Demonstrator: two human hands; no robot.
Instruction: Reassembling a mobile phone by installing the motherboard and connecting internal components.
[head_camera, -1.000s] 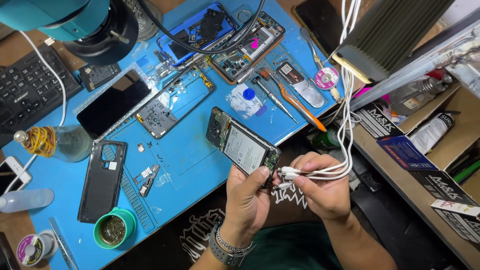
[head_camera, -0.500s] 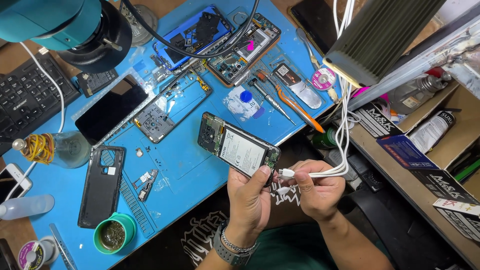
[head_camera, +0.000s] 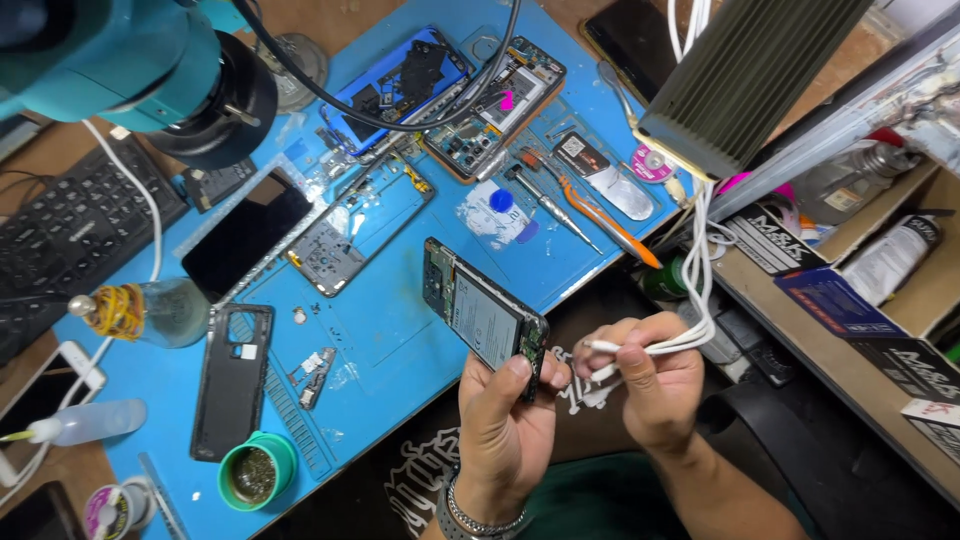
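Observation:
My left hand (head_camera: 510, 420) grips the near end of an opened phone (head_camera: 478, 309) with its back cover off, so the battery and circuit board show. It is held above the near edge of the blue work mat (head_camera: 390, 340). My right hand (head_camera: 648, 385) pinches a bundle of white cables (head_camera: 690, 300) close to their plugs, a short way to the right of the phone's bottom end. The plugs stand apart from the phone. The cables run up and away past a ribbed grey lamp head (head_camera: 750, 70).
On the mat lie a black back cover (head_camera: 232, 378), a phone with a dark screen (head_camera: 245, 235), several opened phones (head_camera: 490, 105), screwdrivers (head_camera: 590, 210) and a green pot (head_camera: 255, 475). A teal microscope head (head_camera: 130, 70) hangs at the upper left. A keyboard (head_camera: 70, 235) sits left; shelves (head_camera: 850, 280) stand right.
The cable plugs were at the phone's bottom end; now my right hand has drawn them a little to the right, away from it. The view has shifted slightly.

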